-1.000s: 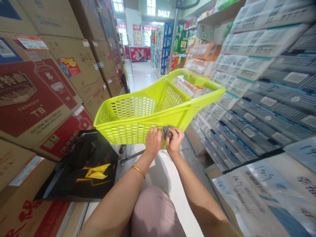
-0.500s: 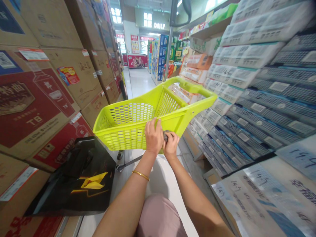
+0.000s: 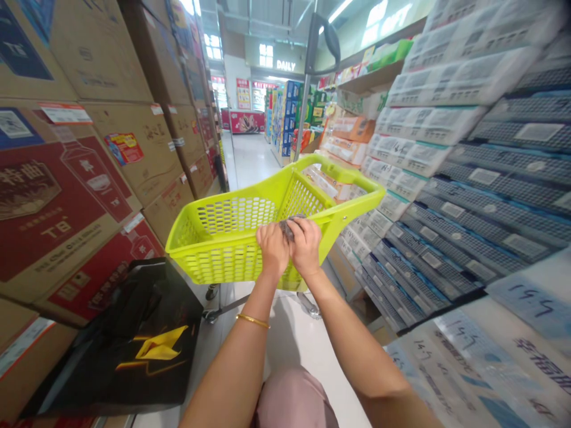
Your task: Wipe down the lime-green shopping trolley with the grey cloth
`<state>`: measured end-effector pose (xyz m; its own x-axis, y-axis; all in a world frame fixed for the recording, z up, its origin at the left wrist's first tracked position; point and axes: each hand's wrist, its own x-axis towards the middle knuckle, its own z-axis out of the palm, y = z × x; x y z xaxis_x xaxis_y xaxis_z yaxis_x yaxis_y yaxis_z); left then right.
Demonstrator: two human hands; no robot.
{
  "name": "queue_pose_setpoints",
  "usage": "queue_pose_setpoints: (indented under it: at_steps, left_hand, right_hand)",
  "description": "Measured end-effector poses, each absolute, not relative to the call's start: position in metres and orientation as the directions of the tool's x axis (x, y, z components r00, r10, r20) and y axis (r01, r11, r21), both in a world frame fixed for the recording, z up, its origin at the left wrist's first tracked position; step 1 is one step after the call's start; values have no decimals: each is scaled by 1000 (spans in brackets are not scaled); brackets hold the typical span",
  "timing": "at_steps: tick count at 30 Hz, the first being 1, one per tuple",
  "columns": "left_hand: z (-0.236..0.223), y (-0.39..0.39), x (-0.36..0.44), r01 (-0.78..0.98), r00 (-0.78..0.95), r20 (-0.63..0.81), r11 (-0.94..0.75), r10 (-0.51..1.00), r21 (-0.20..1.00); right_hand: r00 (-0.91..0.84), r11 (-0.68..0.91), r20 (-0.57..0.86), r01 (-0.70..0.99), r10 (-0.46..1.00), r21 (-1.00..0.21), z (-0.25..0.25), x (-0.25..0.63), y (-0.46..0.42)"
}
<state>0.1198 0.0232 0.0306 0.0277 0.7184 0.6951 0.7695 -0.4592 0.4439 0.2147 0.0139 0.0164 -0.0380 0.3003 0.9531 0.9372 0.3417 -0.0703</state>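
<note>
Holding a crumpled gray cloth (image 3: 289,230) in the right hand (image 3: 306,245), with the left hand (image 3: 273,248) curled alongside in an unconfirmed grip; apparently working the cloth at the near side of a lime-green cart (image 3: 232,258), calling for steady pressure, near a black bag (image 3: 156,371).

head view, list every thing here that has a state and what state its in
Green cart: upright, open on top
Grey wad: crumpled
Right hand: curled around the wad
Left hand: curled, grip partly hidden
Black bag: contents hidden
Cardboard boxes: stacked
White packs: stacked
Gold bracelet: worn
</note>
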Motion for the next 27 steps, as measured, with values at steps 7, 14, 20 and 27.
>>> queue_pose_setpoints:
  at_steps: [7, 14, 20, 27]
  left_hand:
    - [31, 20, 115, 759, 80, 696, -497, 714, 422]
    - [30, 11, 111, 711, 88, 710, -543, 699, 446]
    - [32, 0, 97, 692, 94, 719, -564, 688, 450]
    - [40, -14, 83, 726, 157, 744, -587, 650, 360]
  right_hand:
    - [-290, 309, 890, 933, 352, 182, 32, 240, 4]
    - [-264, 250, 888, 952, 376, 177, 47, 258, -25]
    - [-157, 185, 936, 977, 314, 101, 53, 243, -49]
    - [-92, 237, 871, 971, 482, -28, 52, 186, -53]
